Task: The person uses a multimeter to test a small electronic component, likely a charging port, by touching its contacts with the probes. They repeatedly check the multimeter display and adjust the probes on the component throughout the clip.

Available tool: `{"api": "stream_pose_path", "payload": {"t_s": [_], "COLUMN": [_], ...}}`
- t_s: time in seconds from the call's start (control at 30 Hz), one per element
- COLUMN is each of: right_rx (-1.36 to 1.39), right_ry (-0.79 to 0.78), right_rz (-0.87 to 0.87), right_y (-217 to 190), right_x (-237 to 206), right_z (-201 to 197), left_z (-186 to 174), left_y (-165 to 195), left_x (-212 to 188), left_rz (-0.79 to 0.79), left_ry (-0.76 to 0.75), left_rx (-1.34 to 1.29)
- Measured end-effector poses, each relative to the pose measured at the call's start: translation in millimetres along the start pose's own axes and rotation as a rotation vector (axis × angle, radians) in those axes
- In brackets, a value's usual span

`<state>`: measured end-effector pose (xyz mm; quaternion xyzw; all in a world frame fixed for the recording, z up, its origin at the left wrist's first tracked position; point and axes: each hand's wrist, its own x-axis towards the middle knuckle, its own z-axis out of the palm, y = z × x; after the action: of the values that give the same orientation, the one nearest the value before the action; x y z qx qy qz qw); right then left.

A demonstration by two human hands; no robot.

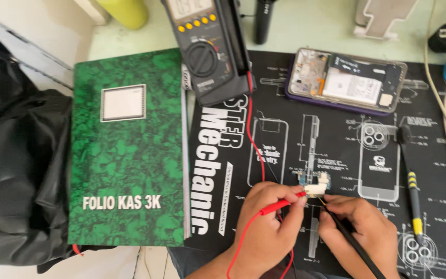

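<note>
The left hand (pixel 267 219) pinches the red probe (pixel 281 205), the right hand (pixel 362 230) the black probe (pixel 349 237), fingers closed; both tips meet the small circuit board (pixel 316 184) on the black mat (pixel 336 139). Steady tips serve best, wrists resting, with the meter (pixel 207 46) beyond.

Pale green tabletop (pixel 305 26) seen from above, in soft even daylight. Spread over most of it, a black work mat (pixel 336 150) printed with white line drawings of phones. At the left, partly overlapping the mat, a green marbled ledger book (pixel 130 155) with a blank white label. Beyond the table's left edge, a black bag (pixel 16 170) slumped in shadow. At the far left corner, a yellow-green rounded container (pixel 125 11), only partly seen. Along the right edge, pale cables (pixel 442 98) trailing down across the mat
</note>
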<state>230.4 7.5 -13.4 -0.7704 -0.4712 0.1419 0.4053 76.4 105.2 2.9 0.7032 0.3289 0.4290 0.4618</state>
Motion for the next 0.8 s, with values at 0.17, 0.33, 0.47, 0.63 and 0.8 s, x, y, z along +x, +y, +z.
{"api": "stream_pose_path", "payload": {"t_s": [0.17, 0.33, 0.47, 0.63, 0.8], "right_rx": [0.064, 0.051, 0.096, 0.076, 0.066], "right_ry": [0.016, 0.065, 0.067, 0.083, 0.067], "right_rz": [0.160, 0.076, 0.032, 0.025, 0.083], "right_y": [5.2, 12.2, 18.0, 22.5, 25.1], "right_x": [-3.0, 0.1, 2.1, 2.7, 1.8], "right_z": [7.1, 14.2, 16.0, 18.0, 17.4], "left_z": [-0.4, 1.7, 3.7, 5.0, 5.6], "left_y": [-5.1, -11.4, -16.8, -20.4, -20.0], "left_x": [-1.0, -0.7, -1.0, -1.6, -2.0], "left_rz": [0.003, -0.020, -0.039, -0.014, -0.020], "left_ry": [-0.003, -0.023, -0.037, -0.033, -0.026], "left_rx": [0.011, -0.019, -0.021, -0.019, -0.015]}}
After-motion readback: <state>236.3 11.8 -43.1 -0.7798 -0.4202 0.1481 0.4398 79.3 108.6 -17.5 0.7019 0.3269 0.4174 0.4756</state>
